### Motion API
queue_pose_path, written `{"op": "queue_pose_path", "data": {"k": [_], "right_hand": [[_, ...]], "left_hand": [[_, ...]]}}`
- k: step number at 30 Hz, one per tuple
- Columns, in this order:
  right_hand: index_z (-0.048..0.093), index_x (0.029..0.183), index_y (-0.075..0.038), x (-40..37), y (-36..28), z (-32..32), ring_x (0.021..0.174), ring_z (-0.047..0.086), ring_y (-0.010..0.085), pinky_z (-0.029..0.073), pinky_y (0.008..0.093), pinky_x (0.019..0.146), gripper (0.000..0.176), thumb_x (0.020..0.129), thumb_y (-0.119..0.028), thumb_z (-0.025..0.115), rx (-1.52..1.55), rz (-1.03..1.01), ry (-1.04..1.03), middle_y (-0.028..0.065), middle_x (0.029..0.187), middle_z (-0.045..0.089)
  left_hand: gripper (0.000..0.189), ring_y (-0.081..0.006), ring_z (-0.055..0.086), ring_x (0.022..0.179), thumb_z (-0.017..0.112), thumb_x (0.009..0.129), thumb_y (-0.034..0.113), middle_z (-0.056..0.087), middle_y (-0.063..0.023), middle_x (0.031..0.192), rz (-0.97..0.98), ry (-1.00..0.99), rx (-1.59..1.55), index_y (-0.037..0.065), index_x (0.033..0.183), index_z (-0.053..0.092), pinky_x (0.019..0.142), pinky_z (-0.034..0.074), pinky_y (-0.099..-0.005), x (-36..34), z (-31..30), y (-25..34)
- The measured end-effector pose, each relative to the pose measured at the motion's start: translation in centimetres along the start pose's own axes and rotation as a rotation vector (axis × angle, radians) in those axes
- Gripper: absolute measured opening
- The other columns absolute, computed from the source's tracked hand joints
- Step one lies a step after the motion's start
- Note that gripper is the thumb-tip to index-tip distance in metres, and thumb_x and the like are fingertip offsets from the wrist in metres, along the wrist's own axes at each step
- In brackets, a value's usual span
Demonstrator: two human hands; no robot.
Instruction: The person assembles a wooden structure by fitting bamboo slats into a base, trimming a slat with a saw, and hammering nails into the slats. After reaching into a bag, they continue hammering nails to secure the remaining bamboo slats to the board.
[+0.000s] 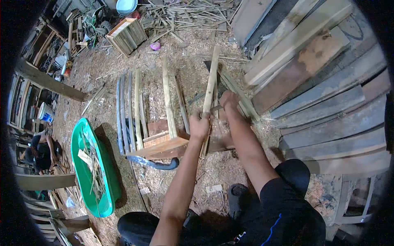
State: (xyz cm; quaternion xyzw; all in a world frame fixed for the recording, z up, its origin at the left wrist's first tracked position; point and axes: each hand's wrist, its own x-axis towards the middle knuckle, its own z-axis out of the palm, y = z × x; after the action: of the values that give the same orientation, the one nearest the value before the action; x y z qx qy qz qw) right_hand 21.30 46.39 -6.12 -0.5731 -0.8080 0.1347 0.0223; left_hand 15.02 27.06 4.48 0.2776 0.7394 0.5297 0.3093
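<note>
My left hand (200, 124) is closed around the lower end of a pale wooden strip (212, 78), which points away from me. To its right, my right hand (229, 99) is a fist on a tool with a thin, dark blade-like part (216, 108) that reaches towards the strip. The tool's exact kind is hard to make out. Below the left hand lies a reddish-brown board (164, 147). More strips lie side by side to the left, among them a long pale batten (168, 98).
A saw-like tool with a dark curved handle (169, 164) lies on the sawdust floor. Left of it stands a green tub (107, 180) of wood scraps. Planks (328, 110) lean at the right. A slatted wooden box (128, 37) sits behind. Another person (41, 151) crouches far left.
</note>
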Motion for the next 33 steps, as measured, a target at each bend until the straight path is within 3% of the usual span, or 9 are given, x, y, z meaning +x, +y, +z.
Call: {"op": "queue_pose_path", "data": {"k": [4,9,12,13,16,21,25,29,33], "right_hand": [[0.075,0.08,-0.013,1.4,-0.9,2.3,0.088,0.071,0.0251,0.049,0.0465,0.07,0.021,0.085,-0.021,0.057,-0.268,-0.024,-0.041,0.0114,0.089,0.073],[0.076,0.092,-0.009,2.9,1.1,2.8,0.096,0.07,0.033,0.054,0.0496,0.078,0.023,0.081,-0.025,0.063,-0.195,-0.091,-0.047,0.0135,0.101,0.073],[0.074,0.1,-0.005,1.2,-0.4,-1.3,0.1,0.068,0.0365,0.053,0.0459,0.086,0.034,0.075,-0.028,0.072,0.168,0.303,-0.026,0.022,0.103,0.07],[0.071,0.098,0.006,0.8,-0.7,-2.1,0.101,0.068,0.0367,0.055,0.0436,0.084,0.051,0.069,-0.036,0.076,0.228,0.31,0.015,0.0249,0.101,0.07],[0.07,0.097,0.007,1.1,-1.8,-3.3,0.103,0.066,0.0395,0.053,0.0455,0.085,0.051,0.068,-0.034,0.078,0.602,0.277,0.127,0.0279,0.103,0.068],[0.057,0.119,0.007,-3.0,-6.5,-12.2,0.099,0.065,0.0411,0.048,0.0434,0.089,0.049,0.08,-0.019,0.072,0.751,0.071,0.212,0.0269,0.101,0.067],[0.061,0.109,0.004,-5.9,-9.7,-17.0,0.089,0.064,0.0302,0.049,0.0401,0.081,0.032,0.086,-0.016,0.07,0.828,-0.017,0.547,0.0154,0.096,0.068],[0.06,0.117,0.0,-15.2,-17.8,-30.7,0.062,0.05,0.0071,0.039,0.0227,0.052,0.04,0.09,-0.026,0.071,1.391,-0.096,-0.088,0.0029,0.08,0.06],[0.065,0.084,-0.009,-24.1,-28.7,-40.5,0.056,0.045,0.0062,0.035,0.026,0.053,0.024,0.09,-0.031,0.073,1.204,0.09,-0.234,-0.003,0.071,0.058]], "left_hand": [[0.018,-0.0082,0.054,0.065,0.06,0.096,0.016,0.065,-0.004,0.076,-0.05,-0.053,-0.15,-0.001,0.1,0.063,0.058,0.042,-0.0255,-1.2,-0.5,2.3],[0.018,-0.0068,0.051,0.059,0.06,0.097,0.019,0.064,-0.0014,0.071,-0.013,-0.096,-0.203,0.001,0.1,0.064,0.053,0.04,-0.0251,-1.8,-2.1,3.4],[0.022,-0.0074,0.051,0.058,0.061,0.097,0.023,0.063,-0.0014,0.07,-0.013,-0.117,-0.212,0.001,0.096,0.063,0.052,0.04,-0.0255,-2.0,-3.7,4.2],[0.022,-0.0078,0.052,0.06,0.061,0.098,0.024,0.064,-0.0015,0.072,-0.035,-0.113,-0.202,0.002,0.094,0.063,0.054,0.041,-0.0252,-2.6,-4.5,5.9],[0.025,-0.0086,0.053,0.059,0.061,0.098,0.028,0.062,-0.0016,0.07,-0.029,-0.056,-0.191,0.003,0.092,0.063,0.055,0.042,-0.0254,-3.7,-6.2,7.6],[0.03,-0.0108,0.059,0.067,0.06,0.099,0.029,0.065,-0.0048,0.074,-0.081,0.02,-0.232,-0.001,0.1,0.063,0.062,0.048,-0.0278,-6.3,-11.0,10.2],[0.029,-0.012,0.062,0.068,0.06,0.099,0.029,0.067,-0.0088,0.075,-0.113,0.223,-0.153,0.0,0.102,0.063,0.062,0.049,-0.0297,-11.1,-16.3,15.3],[0.033,-0.0192,0.066,0.067,0.063,0.096,0.035,0.068,-0.0154,0.076,-0.153,0.44,-0.059,0.004,0.106,0.066,0.064,0.051,-0.0339,-17.9,-21.6,17.0],[0.035,-0.0282,0.068,0.066,0.064,0.093,0.04,0.068,-0.0146,0.075,-0.317,0.564,0.138,0.008,0.105,0.069,0.061,0.052,-0.0385,-27.9,-27.5,22.8]]}}
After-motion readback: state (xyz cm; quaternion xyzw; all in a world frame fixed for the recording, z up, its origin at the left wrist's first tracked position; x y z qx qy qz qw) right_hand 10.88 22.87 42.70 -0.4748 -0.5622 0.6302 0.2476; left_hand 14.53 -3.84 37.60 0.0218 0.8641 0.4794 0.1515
